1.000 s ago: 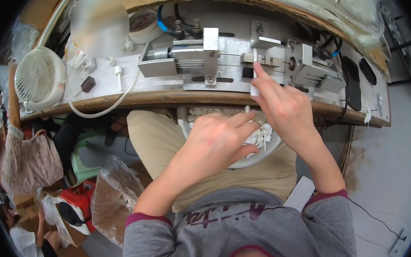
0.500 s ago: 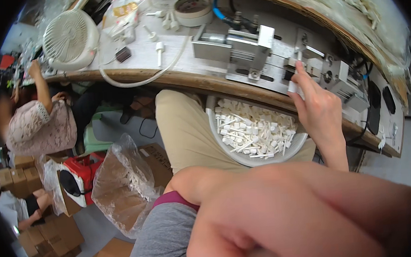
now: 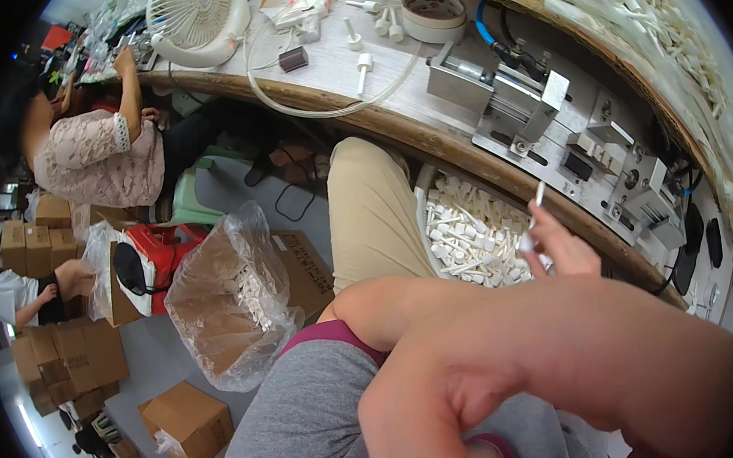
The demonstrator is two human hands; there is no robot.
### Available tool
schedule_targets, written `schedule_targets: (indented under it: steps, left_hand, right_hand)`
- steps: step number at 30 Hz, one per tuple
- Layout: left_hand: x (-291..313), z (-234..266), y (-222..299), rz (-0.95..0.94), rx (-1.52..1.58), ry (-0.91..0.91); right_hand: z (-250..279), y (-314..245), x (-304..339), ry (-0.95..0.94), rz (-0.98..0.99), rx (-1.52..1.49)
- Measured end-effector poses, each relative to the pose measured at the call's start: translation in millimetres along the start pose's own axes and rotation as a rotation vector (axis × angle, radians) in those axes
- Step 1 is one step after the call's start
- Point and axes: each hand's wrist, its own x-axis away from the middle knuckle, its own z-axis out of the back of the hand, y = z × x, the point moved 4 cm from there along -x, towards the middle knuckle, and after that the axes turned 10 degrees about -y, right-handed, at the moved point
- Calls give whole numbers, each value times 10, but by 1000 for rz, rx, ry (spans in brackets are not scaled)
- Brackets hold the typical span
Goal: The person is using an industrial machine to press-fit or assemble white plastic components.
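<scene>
While my right hand (image 3: pixel 562 246), nearly closed, is pinching a white stemmed piece (image 3: pixel 540 194) at the right side of the basket (image 3: pixel 422 199), my left hand is lying unseen, its state untellable; I am judging a light, low grip best, leaving the tip exposed.

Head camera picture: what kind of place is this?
Probably a small factory or workshop: a metal machine sits on the bench, a basket holds lots of white pieces, and cardboard boxes are stacked up.
</scene>
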Motion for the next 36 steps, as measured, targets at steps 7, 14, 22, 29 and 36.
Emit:
schedule_targets:
  steps: [7,14,22,29,36]
  left_hand:
    - [22,102,146,-23,5,-32]
    - [65,151,234,-93,56,-98]
    - [363,349,380,151,-110,64]
    - [680,340,465,351,-521,104]
    - [1153,501,97,583,-1110,-34]
  right_hand:
    - [-578,129,236,-194,-39,-50]
    - [-1010,432,532,-240,-139,-4]
    - [-1229,566,649,-247,-203,-163]
    - [-1111,361,526,-223,-142,-57]
    - [-989,343,493,-135,-150,-194]
